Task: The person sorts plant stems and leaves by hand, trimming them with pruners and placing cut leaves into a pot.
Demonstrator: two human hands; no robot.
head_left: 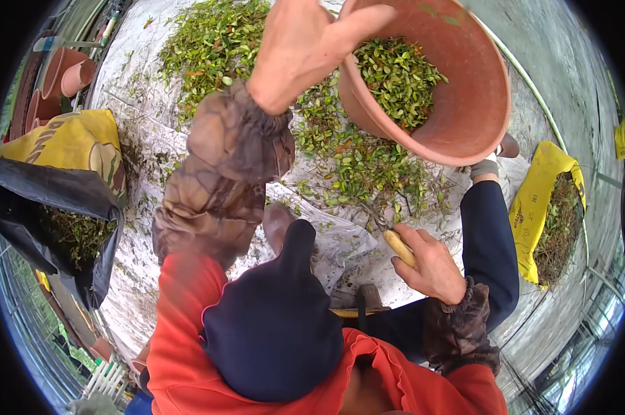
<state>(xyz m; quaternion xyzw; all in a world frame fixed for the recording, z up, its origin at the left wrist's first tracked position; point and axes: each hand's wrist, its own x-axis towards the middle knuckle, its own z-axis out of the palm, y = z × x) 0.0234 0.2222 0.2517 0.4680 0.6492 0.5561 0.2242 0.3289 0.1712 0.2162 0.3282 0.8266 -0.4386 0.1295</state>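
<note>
My left hand (295,52) reaches to the top edge of the view, where its fingers are partly cut off. Its thumb is stretched apart over the near rim of a large terracotta-coloured pot (475,90); I cannot tell whether it touches. The pot is tilted, with green and brown leaf clippings (399,83) inside. My right hand (433,266) is closed around the pale wooden handle of a small hand tool (400,247). The tool's metal end points into a heap of loose leaves (368,169) on a white ground sheet (143,256), and its tip is unclear.
An open black and yellow bag (57,200) with plant debris stands at left. At right is a yellow bag (534,214) of dry clippings. More leaves (212,41) lie at upper left, near stacked pots (77,77). My knee and shoe (509,146) are beside the large pot.
</note>
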